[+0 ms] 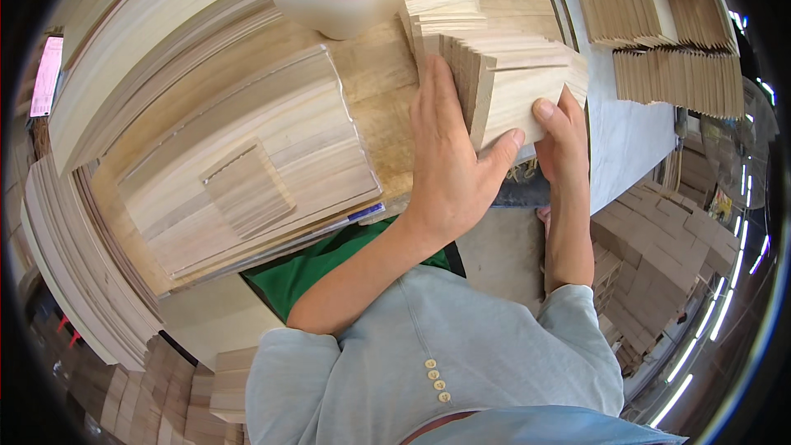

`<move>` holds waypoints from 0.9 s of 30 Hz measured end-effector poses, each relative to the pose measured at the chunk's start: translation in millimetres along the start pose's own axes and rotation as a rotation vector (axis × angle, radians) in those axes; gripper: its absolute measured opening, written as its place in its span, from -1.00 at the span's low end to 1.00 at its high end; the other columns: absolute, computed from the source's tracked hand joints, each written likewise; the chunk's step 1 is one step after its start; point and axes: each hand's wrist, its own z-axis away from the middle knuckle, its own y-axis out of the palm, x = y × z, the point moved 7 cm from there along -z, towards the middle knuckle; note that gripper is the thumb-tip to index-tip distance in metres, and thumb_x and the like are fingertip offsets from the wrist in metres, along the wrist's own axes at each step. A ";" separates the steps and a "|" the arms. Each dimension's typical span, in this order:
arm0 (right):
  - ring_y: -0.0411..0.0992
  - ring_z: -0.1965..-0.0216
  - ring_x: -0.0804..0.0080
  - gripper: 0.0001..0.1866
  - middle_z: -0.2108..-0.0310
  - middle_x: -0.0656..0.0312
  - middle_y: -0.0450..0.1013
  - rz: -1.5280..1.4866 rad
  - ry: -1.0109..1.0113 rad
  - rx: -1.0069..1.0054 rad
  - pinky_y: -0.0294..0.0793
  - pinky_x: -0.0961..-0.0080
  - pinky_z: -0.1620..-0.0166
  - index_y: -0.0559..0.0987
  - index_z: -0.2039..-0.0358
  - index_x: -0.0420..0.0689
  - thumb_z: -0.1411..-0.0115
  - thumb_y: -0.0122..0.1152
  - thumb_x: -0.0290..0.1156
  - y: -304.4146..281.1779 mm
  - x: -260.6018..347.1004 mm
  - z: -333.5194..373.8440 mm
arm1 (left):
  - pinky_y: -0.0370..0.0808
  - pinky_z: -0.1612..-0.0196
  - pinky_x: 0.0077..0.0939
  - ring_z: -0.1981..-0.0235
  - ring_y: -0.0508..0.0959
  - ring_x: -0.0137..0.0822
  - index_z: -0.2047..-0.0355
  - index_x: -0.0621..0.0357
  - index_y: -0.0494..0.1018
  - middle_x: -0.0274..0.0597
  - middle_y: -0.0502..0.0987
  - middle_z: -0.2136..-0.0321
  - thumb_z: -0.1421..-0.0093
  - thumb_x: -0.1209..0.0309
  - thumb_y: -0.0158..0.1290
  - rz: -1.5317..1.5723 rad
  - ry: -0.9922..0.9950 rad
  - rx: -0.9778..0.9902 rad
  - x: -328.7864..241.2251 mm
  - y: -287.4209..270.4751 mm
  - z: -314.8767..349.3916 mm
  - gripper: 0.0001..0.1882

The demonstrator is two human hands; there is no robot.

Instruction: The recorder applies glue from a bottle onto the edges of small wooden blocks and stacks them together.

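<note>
Wooden slats (515, 86) are bunched on edge between your left hand (449, 161) and right hand (560, 136) — both clamping them — with flat stacks (247, 156) still beside.

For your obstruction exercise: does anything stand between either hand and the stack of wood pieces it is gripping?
Nothing visible does. The left hand lies flat against the stack's near face and the right hand presses its right end, both touching wood directly.

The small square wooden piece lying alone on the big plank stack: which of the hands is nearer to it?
Left. The left hand presses the block of upright thin wooden pieces, right of the small square wooden piece. The right hand grips the block's far side, farther away.
</note>
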 end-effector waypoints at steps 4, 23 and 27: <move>0.26 -0.17 0.28 -0.25 -0.13 -0.03 0.32 0.019 -0.011 -0.023 0.14 0.40 -0.25 0.27 -0.20 -0.35 -0.09 0.30 -0.22 0.5 -5.1 -0.8 | 0.05 -0.30 -0.06 -0.24 0.09 0.23 -0.28 0.62 -0.16 0.35 -0.02 -0.24 -0.10 0.33 0.22 0.072 -0.064 0.014 7.3 3.2 1.7 -0.02; 0.25 -0.17 0.32 -0.25 -0.14 0.07 0.31 -0.033 0.058 -0.016 0.14 0.42 -0.25 0.24 -0.23 -0.34 -0.07 0.30 -0.35 -0.7 -23.2 25.1 | 0.06 -0.29 -0.07 -0.23 0.08 0.20 -0.28 0.57 -0.12 0.29 -0.03 -0.23 -0.09 0.36 0.22 0.041 -0.139 0.079 18.0 5.3 27.5 -0.05; 0.25 -0.17 0.33 -0.26 -0.12 0.06 0.32 -0.025 0.046 -0.003 0.14 0.42 -0.25 0.27 -0.22 -0.32 -0.06 0.32 -0.35 1.3 -23.1 18.2 | 0.06 -0.30 -0.08 -0.24 0.09 0.21 -0.28 0.56 -0.12 0.29 -0.05 -0.24 -0.09 0.36 0.22 -0.051 -0.104 0.087 21.1 5.8 21.4 -0.05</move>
